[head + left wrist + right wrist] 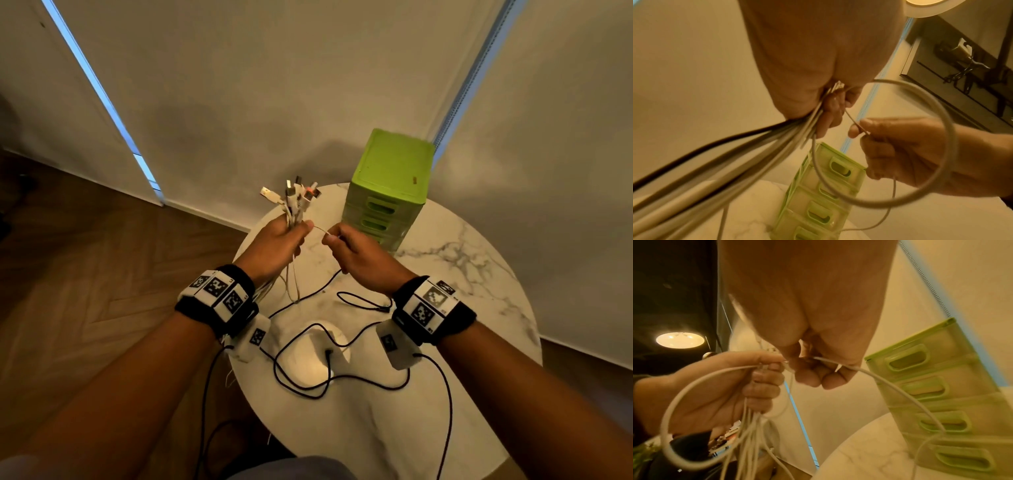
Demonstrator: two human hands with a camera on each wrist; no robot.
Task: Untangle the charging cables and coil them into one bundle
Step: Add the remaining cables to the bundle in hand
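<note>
Progress: roughly mid-task, by my read. Left hand [279, 240] is fisted around the gathered white cables [294, 209], centre of the head frame, plug ends fanned out above the fist, tails hanging down past the wrist. So the white lot looks sorted and aligned at one end. Right hand [356, 251] pinches a thin white strand [320, 229] running across from the left thumb, other fingers curled. Not coiled yet. A black cable [308, 377] lies loose on the marble surface [479, 274], lower centre of frame; can't tell whether it's a charging cable or wrist-rig wiring.

View differences:
- Left wrist: one white cable already forms a big loop [947, 129] around the right hand, plus a dark cable [694, 154] in the bunch, invisible from the head cam.
- Right wrist: shows the strand exiting the right fist toward the green drawer unit [941, 394], and the left fingers wrapped on the bunch.
- Head only: plug ends and the surface layout.
</note>
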